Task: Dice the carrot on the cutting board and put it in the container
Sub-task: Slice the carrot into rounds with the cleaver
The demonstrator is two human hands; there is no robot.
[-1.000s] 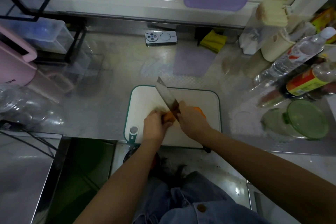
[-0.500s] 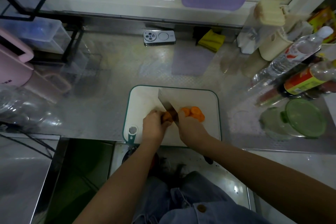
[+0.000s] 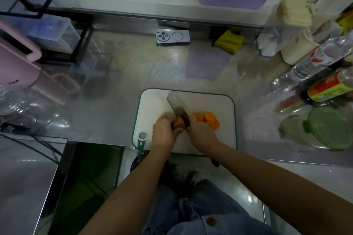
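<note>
Left hand (image 3: 164, 132): fingers curled round the carrot (image 3: 178, 122) on the board (image 3: 221, 105); right hand (image 3: 200, 132) grips the knife (image 3: 176, 104), blade at the carrot's right end. Slices (image 3: 208, 120) lie just beside the right hand

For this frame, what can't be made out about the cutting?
Head view only:
- knife handle: hidden inside the right hand.
- carrot: mostly covered by the left hand; remaining length unclear.
- container: blurred, contents unreadable.
- bottles: cut off by the right edge.
</note>
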